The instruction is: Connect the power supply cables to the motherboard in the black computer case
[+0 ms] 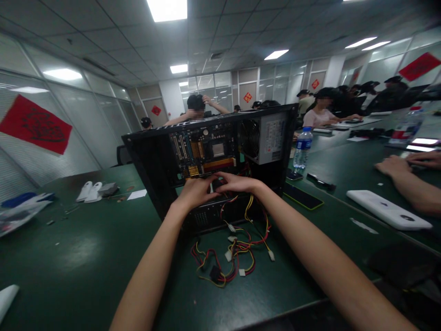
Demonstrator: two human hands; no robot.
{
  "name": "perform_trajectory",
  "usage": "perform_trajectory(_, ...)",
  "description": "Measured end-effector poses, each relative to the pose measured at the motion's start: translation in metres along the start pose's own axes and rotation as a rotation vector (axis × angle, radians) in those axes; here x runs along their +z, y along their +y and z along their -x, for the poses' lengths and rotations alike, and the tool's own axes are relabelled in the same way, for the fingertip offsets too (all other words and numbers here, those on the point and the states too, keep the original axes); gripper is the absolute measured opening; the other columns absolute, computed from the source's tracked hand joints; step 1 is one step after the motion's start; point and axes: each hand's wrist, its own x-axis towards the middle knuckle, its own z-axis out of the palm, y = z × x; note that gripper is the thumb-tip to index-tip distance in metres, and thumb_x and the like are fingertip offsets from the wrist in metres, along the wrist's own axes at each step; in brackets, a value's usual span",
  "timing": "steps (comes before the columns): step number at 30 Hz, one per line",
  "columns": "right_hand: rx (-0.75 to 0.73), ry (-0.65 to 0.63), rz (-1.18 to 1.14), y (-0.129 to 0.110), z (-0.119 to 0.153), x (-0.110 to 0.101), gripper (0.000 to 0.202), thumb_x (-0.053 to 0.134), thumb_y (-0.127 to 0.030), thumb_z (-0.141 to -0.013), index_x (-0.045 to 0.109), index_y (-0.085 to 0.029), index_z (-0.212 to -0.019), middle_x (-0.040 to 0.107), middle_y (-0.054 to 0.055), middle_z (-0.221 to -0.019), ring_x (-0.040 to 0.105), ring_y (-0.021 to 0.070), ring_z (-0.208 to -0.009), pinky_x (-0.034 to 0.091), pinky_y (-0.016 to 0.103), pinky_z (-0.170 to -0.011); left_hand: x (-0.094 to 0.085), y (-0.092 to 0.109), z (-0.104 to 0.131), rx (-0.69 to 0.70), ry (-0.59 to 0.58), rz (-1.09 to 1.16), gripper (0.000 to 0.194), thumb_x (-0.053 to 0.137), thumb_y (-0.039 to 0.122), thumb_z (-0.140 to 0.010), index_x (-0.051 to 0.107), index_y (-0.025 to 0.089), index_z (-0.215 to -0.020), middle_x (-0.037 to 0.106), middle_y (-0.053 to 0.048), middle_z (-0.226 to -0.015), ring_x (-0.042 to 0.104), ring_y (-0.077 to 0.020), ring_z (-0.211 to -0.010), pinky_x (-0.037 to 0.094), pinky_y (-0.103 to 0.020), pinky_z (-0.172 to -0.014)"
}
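Note:
An open black computer case (144,170) stands upright on the green table, its inside facing me. My left hand (195,193) and my right hand (237,183) meet at the lower edge of the motherboard (215,147). Both have curled fingers around a small dark part (217,185), mostly hidden by them; I cannot make out its kind. The silver power supply (272,138) sits at the case's upper right. A bundle of red, yellow and black power cables (236,248) with white connectors spills from the case onto the table below my hands.
Right of the case are a water bottle (302,149), a dark phone-like slab (303,196) and a white device (389,209). Another person's hands (394,165) rest farther right. On the left lie white objects (90,191), a paper (137,194) and a plastic bag (24,211).

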Motion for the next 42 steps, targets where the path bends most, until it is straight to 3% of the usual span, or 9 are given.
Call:
perform_trajectory(5,-0.006,0.043,-0.025,-0.002,0.002,0.001,0.067,0.078,-0.024,-0.073,0.053,-0.013,-0.134,0.066,0.006,-0.105,0.061,0.0146,-0.080,0.052,0.025,-0.068,-0.001,0.001,0.000,0.010,-0.021,0.017,0.058,0.067,0.050,-0.089,0.056,0.023,-0.139,0.077,-0.009,-0.098,0.072,-0.0294,-0.093,0.047,-0.031,-0.076)
perform_trajectory(8,0.010,0.028,0.005,-0.002,0.001,0.003,0.056,0.072,-0.029,-0.082,0.055,-0.013,-0.132,0.069,0.004,-0.094,0.062,0.0149,-0.073,0.053,0.028,-0.069,0.000,-0.001,0.001,-0.025,0.004,0.025,0.058,0.067,0.049,-0.089,0.057,0.024,-0.140,0.076,-0.009,-0.093,0.071,-0.0300,-0.093,0.046,-0.031,-0.075)
perform_trajectory(14,-0.222,0.339,0.166,-0.002,-0.006,0.006,0.029,0.054,-0.025,-0.096,0.066,-0.014,-0.121,0.068,0.011,-0.123,0.063,0.0219,-0.117,0.046,0.038,-0.105,0.011,-0.011,0.000,-0.186,0.101,0.446,0.052,0.064,0.049,-0.090,0.064,0.015,-0.130,0.069,-0.002,-0.074,0.064,-0.0194,-0.067,0.040,-0.026,-0.061)
perform_trajectory(21,-0.404,0.439,0.306,-0.002,0.001,-0.001,0.037,0.048,-0.012,-0.095,0.063,-0.017,-0.129,0.072,0.010,-0.116,0.068,0.0195,-0.108,0.051,0.036,-0.099,0.014,-0.014,-0.001,-0.180,0.276,0.557,0.046,0.075,0.041,-0.080,0.064,0.014,-0.115,0.071,-0.005,-0.090,0.064,-0.0202,-0.079,0.047,-0.029,-0.071)
perform_trajectory(25,-0.415,0.391,0.654,-0.013,0.007,-0.001,0.056,0.056,-0.009,-0.092,0.052,-0.023,-0.145,0.059,0.011,-0.141,0.057,0.0239,-0.129,0.047,0.040,-0.107,0.012,-0.012,0.001,-0.148,0.188,0.496,0.050,0.075,0.045,-0.081,0.065,0.015,-0.120,0.073,-0.009,-0.099,0.066,-0.0221,-0.083,0.048,-0.031,-0.074)
perform_trajectory(29,-0.448,0.352,0.917,-0.024,0.015,-0.008,0.055,0.062,-0.010,-0.090,0.056,-0.023,-0.142,0.057,0.014,-0.141,0.053,0.0298,-0.130,0.047,0.048,-0.107,0.010,-0.010,0.000,-0.125,0.168,0.550,0.056,0.077,0.048,-0.080,0.065,0.015,-0.124,0.074,-0.009,-0.105,0.067,-0.0224,-0.087,0.049,-0.031,-0.077)
perform_trajectory(32,-0.516,0.323,0.962,-0.026,0.021,-0.016,0.055,0.067,-0.013,-0.088,0.056,-0.024,-0.141,0.056,0.014,-0.140,0.051,0.0313,-0.130,0.047,0.052,-0.106,0.008,-0.009,-0.001,-0.090,0.179,0.599,0.050,0.075,0.046,-0.082,0.067,0.016,-0.121,0.076,-0.008,-0.101,0.068,-0.0215,-0.085,0.050,-0.030,-0.077)
perform_trajectory(37,-0.562,0.232,0.997,-0.028,0.024,-0.012,0.054,0.072,-0.026,-0.090,0.056,-0.026,-0.142,0.056,0.016,-0.140,0.049,0.0332,-0.131,0.045,0.055,-0.106,0.004,-0.007,0.000,-0.158,0.309,0.584,0.020,0.060,0.032,-0.093,0.073,0.016,-0.092,0.076,-0.004,-0.088,0.068,-0.0185,-0.080,0.048,-0.027,-0.076)
perform_trajectory(42,-0.328,0.152,0.826,-0.027,0.023,-0.001,0.027,0.056,-0.029,-0.100,0.071,-0.018,-0.119,0.070,0.015,-0.109,0.065,0.0276,-0.099,0.050,0.039,-0.088,0.011,-0.008,0.001,-0.052,0.117,0.479,0.020,0.058,0.024,-0.092,0.075,0.017,-0.098,0.077,-0.006,-0.094,0.070,-0.0208,-0.088,0.048,-0.028,-0.080)
